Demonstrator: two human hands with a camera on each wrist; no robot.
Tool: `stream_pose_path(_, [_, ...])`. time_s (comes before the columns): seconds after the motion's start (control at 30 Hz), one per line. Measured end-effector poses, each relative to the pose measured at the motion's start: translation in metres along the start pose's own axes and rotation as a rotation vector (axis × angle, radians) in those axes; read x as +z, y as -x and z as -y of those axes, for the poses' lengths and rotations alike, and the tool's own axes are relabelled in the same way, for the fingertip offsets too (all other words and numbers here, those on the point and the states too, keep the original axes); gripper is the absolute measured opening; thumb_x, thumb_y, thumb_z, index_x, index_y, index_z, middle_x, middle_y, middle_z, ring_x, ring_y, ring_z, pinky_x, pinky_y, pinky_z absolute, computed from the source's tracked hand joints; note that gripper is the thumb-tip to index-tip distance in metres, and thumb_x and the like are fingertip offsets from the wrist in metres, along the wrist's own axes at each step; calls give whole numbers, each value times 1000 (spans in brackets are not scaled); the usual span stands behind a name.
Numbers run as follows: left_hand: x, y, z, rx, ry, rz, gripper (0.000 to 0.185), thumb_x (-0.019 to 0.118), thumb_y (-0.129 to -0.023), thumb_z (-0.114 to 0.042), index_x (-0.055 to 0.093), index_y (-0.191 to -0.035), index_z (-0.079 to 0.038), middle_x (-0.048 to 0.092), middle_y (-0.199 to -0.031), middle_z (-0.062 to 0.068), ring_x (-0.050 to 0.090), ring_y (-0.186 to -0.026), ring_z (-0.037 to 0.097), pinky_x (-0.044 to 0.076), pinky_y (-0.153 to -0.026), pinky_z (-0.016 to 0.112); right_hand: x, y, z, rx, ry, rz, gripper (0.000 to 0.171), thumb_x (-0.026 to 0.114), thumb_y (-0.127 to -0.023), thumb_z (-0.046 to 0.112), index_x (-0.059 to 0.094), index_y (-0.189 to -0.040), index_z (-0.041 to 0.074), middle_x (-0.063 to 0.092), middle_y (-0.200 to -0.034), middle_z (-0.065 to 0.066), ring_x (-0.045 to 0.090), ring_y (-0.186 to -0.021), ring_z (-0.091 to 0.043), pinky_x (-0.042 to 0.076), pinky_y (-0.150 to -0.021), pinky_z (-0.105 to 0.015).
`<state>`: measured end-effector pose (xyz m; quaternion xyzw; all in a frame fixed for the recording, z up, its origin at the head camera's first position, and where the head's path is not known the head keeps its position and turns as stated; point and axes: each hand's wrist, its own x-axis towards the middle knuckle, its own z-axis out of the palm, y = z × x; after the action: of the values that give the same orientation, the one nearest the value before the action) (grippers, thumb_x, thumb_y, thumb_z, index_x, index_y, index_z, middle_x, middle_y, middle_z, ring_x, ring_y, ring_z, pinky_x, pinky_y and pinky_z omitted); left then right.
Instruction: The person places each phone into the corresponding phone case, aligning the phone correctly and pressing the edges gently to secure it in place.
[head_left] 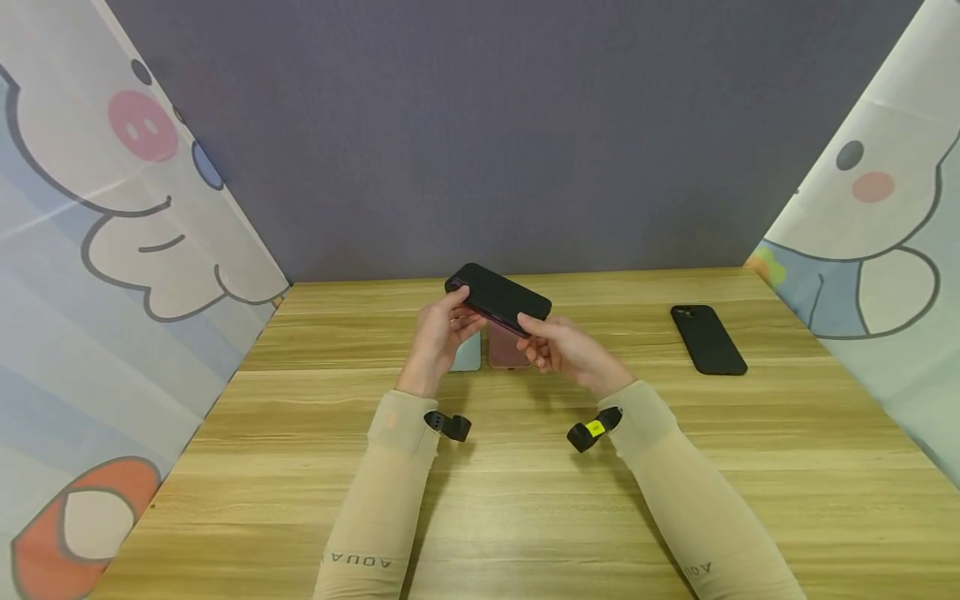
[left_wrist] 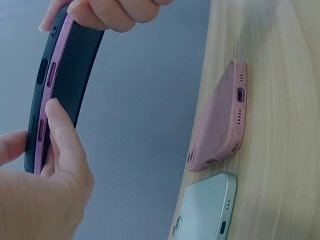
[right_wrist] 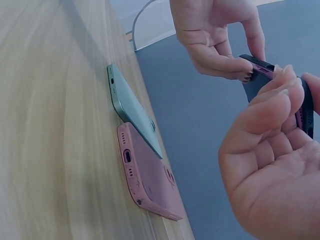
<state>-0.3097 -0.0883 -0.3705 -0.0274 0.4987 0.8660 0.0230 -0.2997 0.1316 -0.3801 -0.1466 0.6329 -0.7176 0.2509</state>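
Observation:
Both hands hold a phone in a black case (head_left: pixel 499 297) above the table; a pink phone edge shows inside the case (left_wrist: pixel 50 90). My left hand (head_left: pixel 444 327) grips its left end, thumb on the side (left_wrist: pixel 60 125). My right hand (head_left: pixel 553 342) pinches the right end (right_wrist: pixel 280 85). Below them on the wooden table (head_left: pixel 525 467) lie a pink phone case (left_wrist: pixel 222 117) (right_wrist: pixel 147 175) and a pale green phone (left_wrist: pixel 207 207) (right_wrist: pixel 130 107), side by side.
Another black phone case (head_left: pixel 708 339) lies flat at the right of the table. A grey back wall (head_left: pixel 495 133) and cartoon-printed side panels (head_left: pixel 97 250) enclose the table. Wrist cameras (head_left: pixel 592 429) sit on both sleeves.

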Motion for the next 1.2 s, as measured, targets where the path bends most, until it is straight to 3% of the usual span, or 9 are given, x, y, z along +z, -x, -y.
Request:
stream_pose_path(0.23, [1,-1,0,-20,23,14,16,68,-99,-20,66,-93,-5,62,-82,9,64,-71,20,60,-77,31,-5,2,2,-34,1,3,44,55,-106,34,75,-73,13,62,-63,1,50,-50,-8,43,-51,-21])
stream_pose_path(0.57, [-1,-1,-3,-33,80,-52,15,67,-100,-20,69,-93,-7,64,-80,8,65,-70,21,60,-84,38,-13,7,5,-55,12,43,42,55,-107,30,74,-74,12,66,-70,0,52,-55,-8,43,-52,-21])
stream_pose_path(0.8, [0,-1,-3,-22,85,-42,11,67,-99,-14,69,-93,-6,65,-79,9,65,-70,21,61,-77,34,-19,8,7,-59,16,33,39,57,-105,31,72,-75,11,65,-71,2,50,-55,-9,43,-52,-21])
stream_pose_path(1.03, [-1,0,-3,-29,81,-29,8,67,-98,-11,69,-97,-3,66,-82,10,65,-73,23,60,-79,33,-22,9,8,-47,5,-64,39,58,-105,35,69,-76,11,60,-71,0,50,-58,-11,44,-56,-24])
stream_pose_path(1.2, [-1,1,-2,-56,49,-6,11,67,-98,-11,68,-104,-2,66,-92,12,65,-80,26,52,-100,43,-25,8,8,-66,22,-157,43,56,-105,39,63,-78,6,54,-68,-1,45,-57,-13,40,-59,-28])
